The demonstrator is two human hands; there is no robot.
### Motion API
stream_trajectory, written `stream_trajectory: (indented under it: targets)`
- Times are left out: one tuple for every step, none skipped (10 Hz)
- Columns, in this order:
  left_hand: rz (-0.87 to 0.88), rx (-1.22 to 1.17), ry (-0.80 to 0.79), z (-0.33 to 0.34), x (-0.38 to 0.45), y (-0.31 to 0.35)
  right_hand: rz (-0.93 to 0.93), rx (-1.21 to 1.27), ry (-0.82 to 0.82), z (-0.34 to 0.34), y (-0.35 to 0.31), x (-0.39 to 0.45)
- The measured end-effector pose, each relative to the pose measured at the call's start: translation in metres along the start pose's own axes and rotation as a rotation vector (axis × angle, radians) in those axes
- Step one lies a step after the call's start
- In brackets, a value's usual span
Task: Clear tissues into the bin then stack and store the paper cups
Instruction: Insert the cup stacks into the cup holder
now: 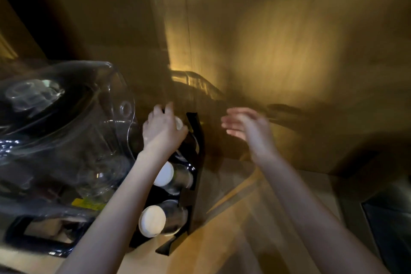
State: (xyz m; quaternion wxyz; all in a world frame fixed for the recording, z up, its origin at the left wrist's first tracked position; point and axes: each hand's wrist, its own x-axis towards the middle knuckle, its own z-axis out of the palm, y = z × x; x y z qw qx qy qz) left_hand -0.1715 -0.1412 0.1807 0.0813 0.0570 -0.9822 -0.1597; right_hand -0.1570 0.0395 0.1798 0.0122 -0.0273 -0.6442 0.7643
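- Well, the left hand [163,128] is curled over the top slot of a black rack [195,162], fingers closed around a pale round-ended object [179,123] (a paper cup or a lid — too blurred to tell).
- Two jars lie in the rack's lower slots, white lids facing out — one [163,173] mid-rack, one [152,220] lowest.
- The right hand [243,125] hovers open and empty, apart from the rack, above the wooden counter [233,229].
- A clear plastic container [66,122] sits just left of the rack.

Glossy clear plastic dome [73,104] left of the grip; matt black rack [195,131]; smooth white lids [163,173]; warm wooden counter [213,240].
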Motion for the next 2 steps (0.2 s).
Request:
stream_trajectory:
  targets:
    - [0.116, -0.083, 0.105, -0.024, -0.002, 0.023, -0.225, 0.171, 0.139, -0.023, -0.061, -0.024]
    - [0.199, -0.227, 0.12, -0.054, -0.001, 0.056, -0.491, 0.478, 0.138, -0.051, -0.13, -0.068]
